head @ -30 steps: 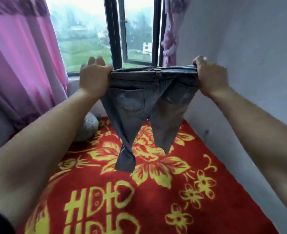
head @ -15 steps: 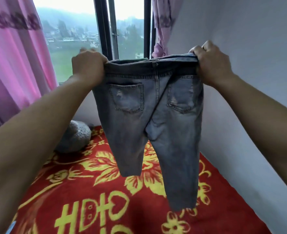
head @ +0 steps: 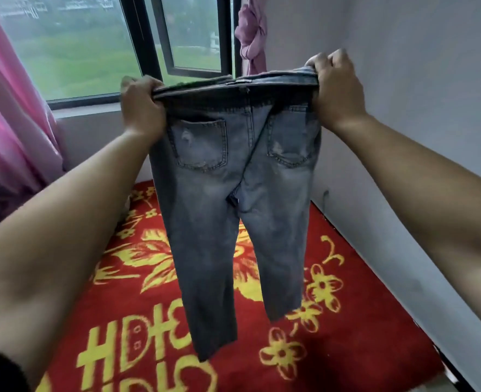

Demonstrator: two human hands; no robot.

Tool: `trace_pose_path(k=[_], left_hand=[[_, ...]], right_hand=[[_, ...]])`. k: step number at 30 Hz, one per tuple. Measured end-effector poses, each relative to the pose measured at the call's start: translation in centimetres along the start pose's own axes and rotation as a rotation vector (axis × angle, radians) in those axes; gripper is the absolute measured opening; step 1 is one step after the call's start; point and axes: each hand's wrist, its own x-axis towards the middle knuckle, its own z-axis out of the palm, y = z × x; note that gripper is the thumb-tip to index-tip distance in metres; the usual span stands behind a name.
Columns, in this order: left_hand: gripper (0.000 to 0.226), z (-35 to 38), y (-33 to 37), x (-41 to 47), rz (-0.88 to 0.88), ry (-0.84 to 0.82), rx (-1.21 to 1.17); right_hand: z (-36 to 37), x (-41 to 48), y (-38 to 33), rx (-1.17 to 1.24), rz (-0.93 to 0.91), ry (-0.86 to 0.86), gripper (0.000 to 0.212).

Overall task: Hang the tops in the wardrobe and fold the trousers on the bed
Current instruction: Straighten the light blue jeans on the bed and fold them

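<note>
Red and yellow fills the near ground: the bedspread (head: 346, 349), big floral print, runs from six o'clock up toward the wall, and the jeans (head: 233, 193) hang right over the middle of it. Both legs dangle free, hems clear of the cover as far as I can tell, the left leg reaching lower toward six o'clock than the right one. Back pockets face the camera, so the seat side is toward the person.

Up at the waistband now: left hand (head: 140, 108) at ten o'clock, right hand (head: 338, 89) at one o'clock, each grip clamped on a corner of the band, fingers curled over the top edge. That spread pulls the waist taut and lets the denim drop straight, which looks like the squaring-up before a fold; my read is the legs get brought together next.

Beyond, the window (head: 177, 38) with its dark frame sits at twelve, a pink curtain (head: 7, 123) at nine, another knotted curtain (head: 250, 35) just right of the frame.

Hard to tell: the fingertips tucked behind the band, whatever lies behind the jeans on the bed, and the wardrobe and tops, none in view.
</note>
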Motion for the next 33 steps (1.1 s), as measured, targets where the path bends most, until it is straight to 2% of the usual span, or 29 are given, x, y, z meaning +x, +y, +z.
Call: trace_pose_path(k=[8,14,18,23,27,33], left_hand=[[0.045,-4.8,3.3,1.1,0.091,0.066,-0.004],[0.038,-3.8,-0.7,-6.4,0.1,-0.032,0.023],[0.036,-0.1,-6.9,-17.1,0.049,-0.226,0.144],[0.03,5.0,-15.0,-33.0,-0.058,-0.633,0.368],[0.029,7.3,-19.4,-44.0,-0.029,-0.938,0.511],[0.024,9.0,-22.1,-54.9,0.113,-1.202,0.677]], right_hand=[[-5.2,0.6,-0.8,0.071,-0.014,0.09,0.034],[-2.7,-7.4,0.3,0.085,-0.022,0.002,0.033],[3.1,-17.8,2.0,0.032,0.039,-0.256,0.031],[9.5,-34.2,3.9,-0.111,0.07,-0.734,0.038],[12.4,-44.8,5.0,-0.197,0.01,-1.105,0.04],[14.3,-56.7,6.0,-0.283,0.013,-1.348,0.045]])
